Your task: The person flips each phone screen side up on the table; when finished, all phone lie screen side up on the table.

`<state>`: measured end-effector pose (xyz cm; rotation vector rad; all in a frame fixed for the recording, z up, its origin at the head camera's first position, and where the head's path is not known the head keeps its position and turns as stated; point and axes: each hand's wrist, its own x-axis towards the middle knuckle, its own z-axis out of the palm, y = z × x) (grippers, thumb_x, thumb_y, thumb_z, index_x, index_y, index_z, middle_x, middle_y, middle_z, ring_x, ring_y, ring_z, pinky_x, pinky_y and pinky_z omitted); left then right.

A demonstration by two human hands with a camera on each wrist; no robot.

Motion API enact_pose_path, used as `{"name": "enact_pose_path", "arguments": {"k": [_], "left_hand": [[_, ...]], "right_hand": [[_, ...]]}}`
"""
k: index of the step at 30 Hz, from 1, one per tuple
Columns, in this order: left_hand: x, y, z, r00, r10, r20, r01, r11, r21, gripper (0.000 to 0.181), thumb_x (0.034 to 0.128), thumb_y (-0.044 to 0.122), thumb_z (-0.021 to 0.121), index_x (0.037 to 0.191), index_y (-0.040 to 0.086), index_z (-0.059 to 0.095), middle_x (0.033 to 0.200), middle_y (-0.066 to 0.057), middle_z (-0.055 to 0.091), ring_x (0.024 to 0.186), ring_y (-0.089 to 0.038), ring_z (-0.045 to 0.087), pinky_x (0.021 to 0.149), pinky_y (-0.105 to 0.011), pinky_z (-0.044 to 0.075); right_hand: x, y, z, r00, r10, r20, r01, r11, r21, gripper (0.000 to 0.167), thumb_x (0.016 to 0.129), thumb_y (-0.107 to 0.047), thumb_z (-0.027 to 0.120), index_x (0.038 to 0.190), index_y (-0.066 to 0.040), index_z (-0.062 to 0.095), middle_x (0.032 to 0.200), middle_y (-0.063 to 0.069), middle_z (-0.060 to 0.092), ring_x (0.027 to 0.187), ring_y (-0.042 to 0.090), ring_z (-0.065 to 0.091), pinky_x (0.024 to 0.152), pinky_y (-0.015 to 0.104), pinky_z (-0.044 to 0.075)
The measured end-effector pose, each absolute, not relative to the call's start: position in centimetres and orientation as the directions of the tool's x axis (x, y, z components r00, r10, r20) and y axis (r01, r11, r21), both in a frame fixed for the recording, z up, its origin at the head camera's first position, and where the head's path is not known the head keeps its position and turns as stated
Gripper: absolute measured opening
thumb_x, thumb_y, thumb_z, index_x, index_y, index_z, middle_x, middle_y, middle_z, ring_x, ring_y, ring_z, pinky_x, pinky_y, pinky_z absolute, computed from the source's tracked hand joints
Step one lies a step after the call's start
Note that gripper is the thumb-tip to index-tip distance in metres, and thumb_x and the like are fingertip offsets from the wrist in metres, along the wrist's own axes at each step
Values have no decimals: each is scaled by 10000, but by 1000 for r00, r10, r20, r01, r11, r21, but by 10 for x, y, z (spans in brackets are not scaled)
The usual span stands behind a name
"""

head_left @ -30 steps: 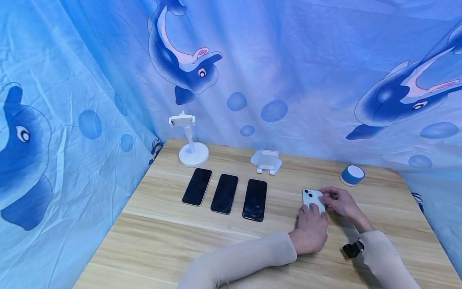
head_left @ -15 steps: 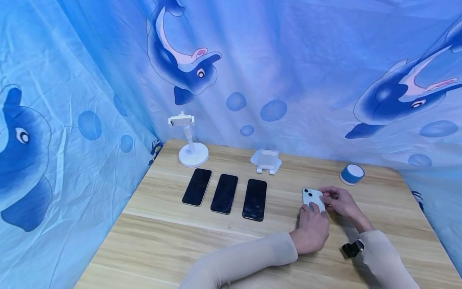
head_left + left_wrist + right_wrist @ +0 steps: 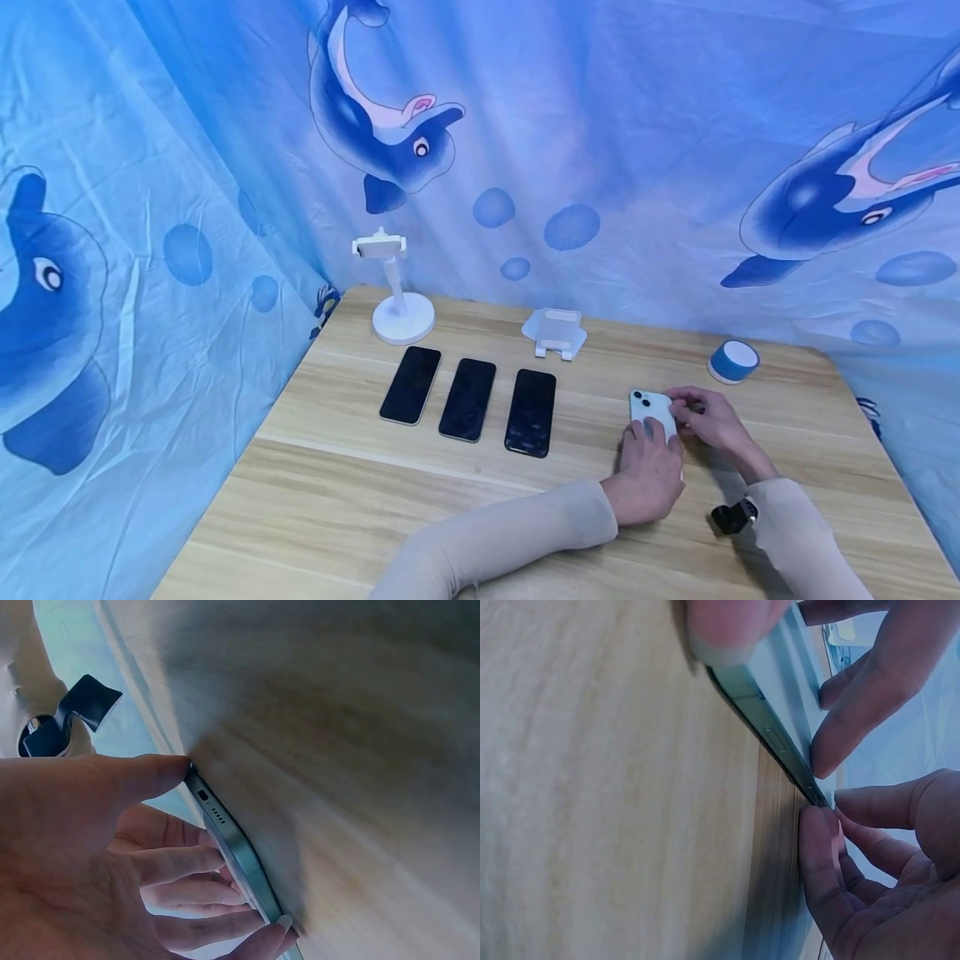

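Observation:
A mint-coloured phone [image 3: 651, 407] sits back side up at the right of the table, its two camera lenses toward the far end. My left hand [image 3: 648, 475] spans its near half, thumb on one long edge and fingers over the back and far edge. In the left wrist view, the bottom edge of the phone [image 3: 244, 851] with its charging port shows between thumb and little finger. My right hand [image 3: 712, 421] pinches the upper right side; the right wrist view has thumb and forefinger of that hand [image 3: 900, 892] at the edge, near the side buttons. Whether the phone touches the table everywhere is unclear.
Three dark phones [image 3: 466, 400] lie in a row, screens up, left of centre. Behind them stand a white round-based phone stand [image 3: 403, 318] and a small white folding stand [image 3: 557, 333]. A blue and white round object [image 3: 733, 362] is at the back right. Dolphin-print curtains surround the table.
The hands and the phone keep nearly the same place. Only a slight shift of the whole head view is visible.

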<state>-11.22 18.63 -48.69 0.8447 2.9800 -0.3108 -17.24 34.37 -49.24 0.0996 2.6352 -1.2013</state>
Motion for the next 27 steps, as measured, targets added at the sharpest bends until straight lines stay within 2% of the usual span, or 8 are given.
{"name": "enact_pose_path", "arguments": {"k": [7, 13, 20, 27], "left_hand": [[-113, 186, -487, -837, 541, -81, 546, 817, -187, 587, 977, 661, 550, 1472, 348, 526, 1470, -49, 533, 1205, -250, 570, 936, -335, 499], [-111, 187, -486, -836, 537, -109, 548, 812, -202, 559, 990, 637, 546, 1479, 369, 514, 1492, -42, 526, 1222, -242, 582, 923, -333, 518], [-108, 188, -484, -834, 543, -98, 550, 803, -228, 499, 1018, 581, 525, 1477, 385, 504, 1487, -58, 538, 1167, -261, 610, 849, -334, 516], [-108, 186, -481, -796, 588, -148, 605, 760, -237, 494, 1041, 526, 518, 1509, 376, 461, 1524, -89, 513, 1206, -289, 617, 905, -354, 546]], "right_hand": [[-173, 342, -489, -968, -23, -248, 169, 672, -721, 410, 1090, -96, 485, 1453, 95, 495, 1227, 287, 597, 1018, 302, 617, 714, 284, 572], [-173, 341, -491, -964, -7, -265, 192, 674, -713, 410, 1079, -87, 492, 1455, 77, 497, 1239, 274, 598, 1011, 289, 615, 721, 279, 569], [-173, 341, -491, -962, 5, -273, 207, 667, -716, 414, 1061, -102, 542, 1433, 76, 508, 1220, 251, 585, 1005, 293, 588, 709, 269, 551], [-173, 342, -493, -962, 15, -273, 212, 672, -710, 416, 1069, -154, 550, 1417, 71, 519, 1237, 250, 586, 1027, 304, 577, 716, 266, 530]]}}
